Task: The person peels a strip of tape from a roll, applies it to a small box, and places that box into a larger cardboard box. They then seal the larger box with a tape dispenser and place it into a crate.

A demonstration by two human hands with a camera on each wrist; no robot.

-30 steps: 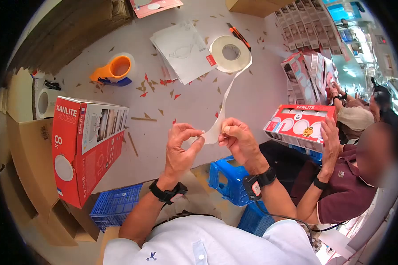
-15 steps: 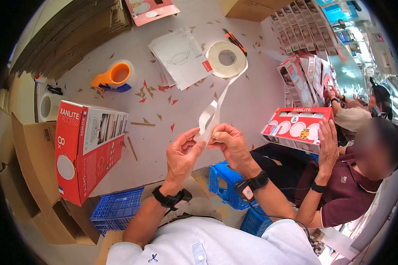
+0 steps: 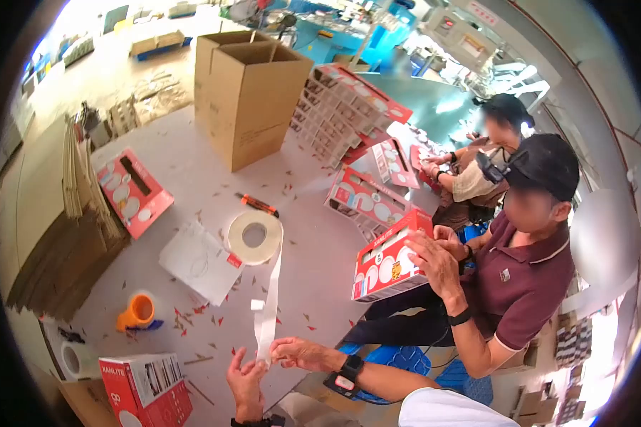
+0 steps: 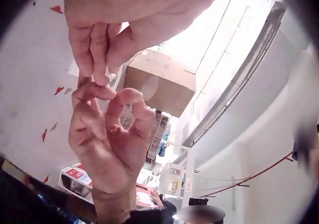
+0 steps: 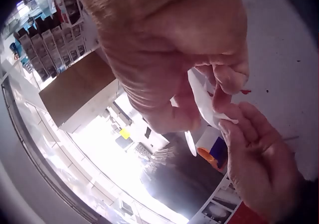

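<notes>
A white strip (image 3: 272, 299) runs from a cream roll (image 3: 236, 240) on the table down to both hands in the head view. My left hand (image 3: 245, 384) pinches the strip between thumb and finger, as the right wrist view shows near the strip's edge (image 5: 212, 112). Close beside it, my right hand (image 3: 303, 354) pinches the strip with curled fingers. In the left wrist view the fingertips of the right hand (image 4: 112, 149) meet those of the left hand (image 4: 134, 14). A short tail of strip folds back above the hands, its end turned sideways.
White sheets (image 3: 201, 263) and an orange-black cutter (image 3: 258, 205) lie near the roll. An orange tape dispenser (image 3: 139, 313) and a red box (image 3: 147, 390) stand at left. A person (image 3: 523, 260) at right holds another red box (image 3: 392, 260). A tall carton (image 3: 253, 107) stands behind.
The head view has swung up and to the right, so the hands sit lower in it. My hands have come closer together on the strip, and a length of it now folds back above them.
</notes>
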